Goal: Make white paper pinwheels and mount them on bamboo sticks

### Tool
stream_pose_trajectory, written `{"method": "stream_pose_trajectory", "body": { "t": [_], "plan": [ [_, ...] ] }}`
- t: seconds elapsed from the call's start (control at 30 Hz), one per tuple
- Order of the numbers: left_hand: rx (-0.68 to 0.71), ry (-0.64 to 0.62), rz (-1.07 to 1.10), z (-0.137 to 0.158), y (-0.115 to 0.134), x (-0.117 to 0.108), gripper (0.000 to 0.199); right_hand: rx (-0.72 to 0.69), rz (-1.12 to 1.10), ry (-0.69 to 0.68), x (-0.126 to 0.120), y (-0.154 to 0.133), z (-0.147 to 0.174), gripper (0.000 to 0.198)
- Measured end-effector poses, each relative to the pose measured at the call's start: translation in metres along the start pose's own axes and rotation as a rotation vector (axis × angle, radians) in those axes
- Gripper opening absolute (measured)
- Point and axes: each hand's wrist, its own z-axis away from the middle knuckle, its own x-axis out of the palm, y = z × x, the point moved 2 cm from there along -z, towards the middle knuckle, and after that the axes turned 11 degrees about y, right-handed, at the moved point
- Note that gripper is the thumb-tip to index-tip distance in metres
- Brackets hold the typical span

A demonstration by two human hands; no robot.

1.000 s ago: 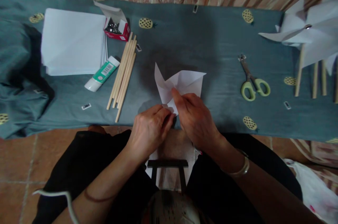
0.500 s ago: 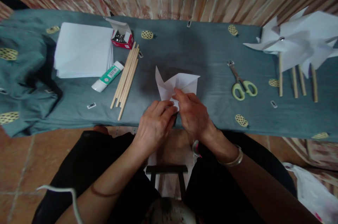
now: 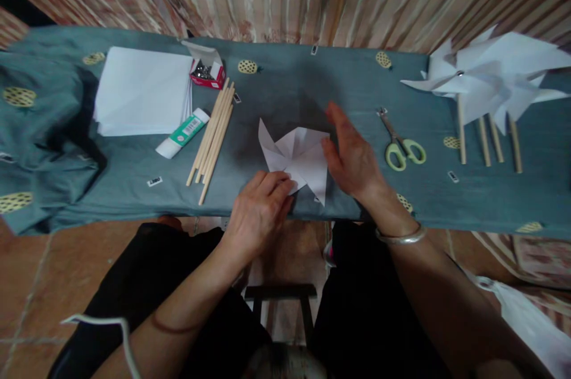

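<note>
A partly folded white paper pinwheel (image 3: 307,156) lies on the cloth in front of me, with its left point and a lower right point sticking out. My left hand (image 3: 262,206) has its bent fingers on the pinwheel's lower left edge, pressing or pinching it; the fingertips are partly hidden. Beside the pinwheel's right edge is my right hand (image 3: 354,159), fingers stretched forward and thumb apart, with nothing in it. The thumb is close to the upper right corner of the paper; whether it touches I cannot tell.
Left of the pinwheel are wooden sticks (image 3: 214,135), a glue tube (image 3: 182,132), an open red box of metal pins (image 3: 207,72) and a stack of white paper (image 3: 143,90). To the right lie green-handled scissors (image 3: 401,150) and several finished pinwheels on sticks (image 3: 486,78).
My right hand has lifted off the middle of the pinwheel and moved right, its fingers opening out. More of the paper shows. My left hand stays at the lower left edge.
</note>
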Motion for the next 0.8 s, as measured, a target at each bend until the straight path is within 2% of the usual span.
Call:
{"method": "stream_pose_trajectory", "body": {
  "t": [0.13, 0.3, 0.53, 0.8],
  "plan": [
    [0.005, -0.014, -0.001, -0.002, 0.0, -0.001, 0.02, 0.0, -0.007, -0.097, 0.004, 0.006, -0.009, 0.056],
    [0.025, -0.006, -0.04, -0.001, -0.003, -0.004, 0.021, 0.049, 0.005, -0.112, -0.005, 0.001, -0.007, 0.054],
    [0.001, 0.044, -0.157, 0.0, -0.02, -0.012, 0.019, 0.184, -0.023, -0.069, -0.019, -0.002, 0.011, 0.055],
    [-0.022, 0.076, -0.176, -0.007, -0.029, -0.015, 0.021, 0.35, -0.071, -0.083, -0.032, -0.017, 0.038, 0.056]
  ]
}}
